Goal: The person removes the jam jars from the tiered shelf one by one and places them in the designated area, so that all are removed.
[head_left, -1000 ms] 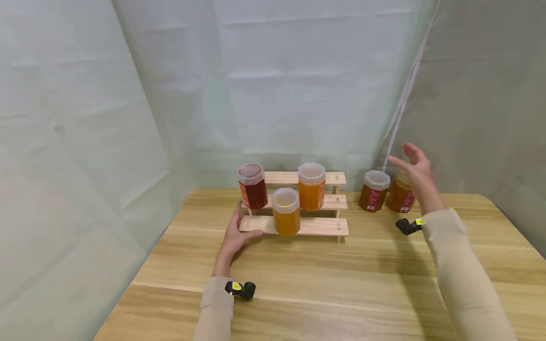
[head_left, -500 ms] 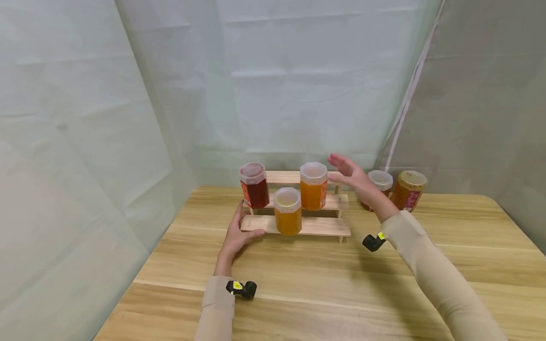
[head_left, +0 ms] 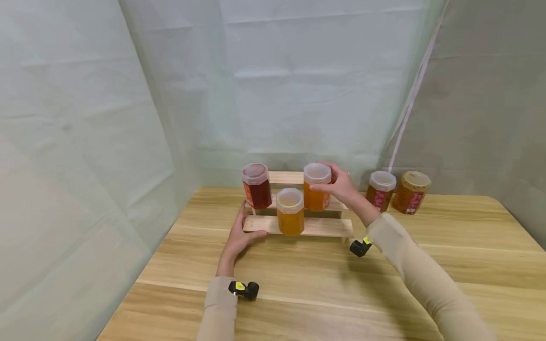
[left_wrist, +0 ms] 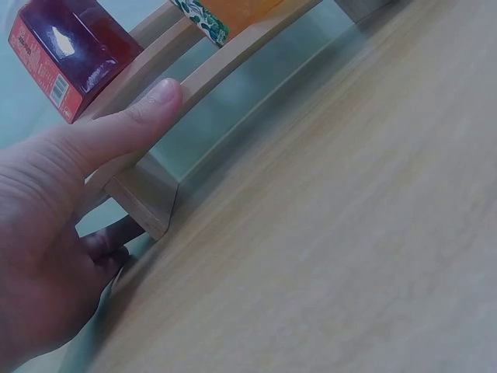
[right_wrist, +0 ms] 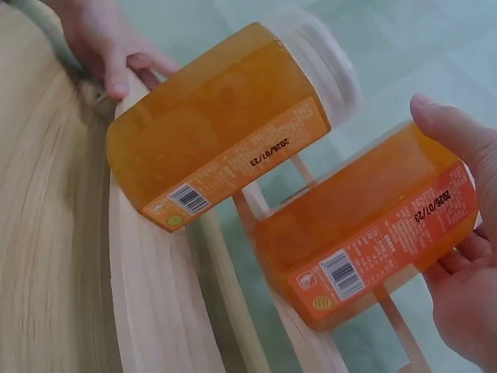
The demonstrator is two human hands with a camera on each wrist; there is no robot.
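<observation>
A three-step wooden rack (head_left: 325,227) stands on the table. My left hand (head_left: 243,232) grips the rack's (left_wrist: 225,66) left end, thumb (left_wrist: 159,97) on the lowest step and fingers curled under it. A dark red jar (head_left: 257,185) (left_wrist: 66,47) stands on the middle step at the left. An orange jar (head_left: 290,211) (right_wrist: 225,132) is on the lowest step. My right hand (head_left: 337,187) (right_wrist: 454,194) holds a second orange jar (head_left: 317,187) (right_wrist: 365,225) on the middle step, thumb on one side and fingers on the other.
Two brown jars (head_left: 379,190) (head_left: 411,192) stand on the wooden table (head_left: 298,284) to the right of the rack, near the back. Pale cloth walls (head_left: 298,94) close in the table at the back and on both sides.
My right hand has swung left from above the brown jars to the orange jar on the middle step and closed round it. The left hand has stayed on the rack.
</observation>
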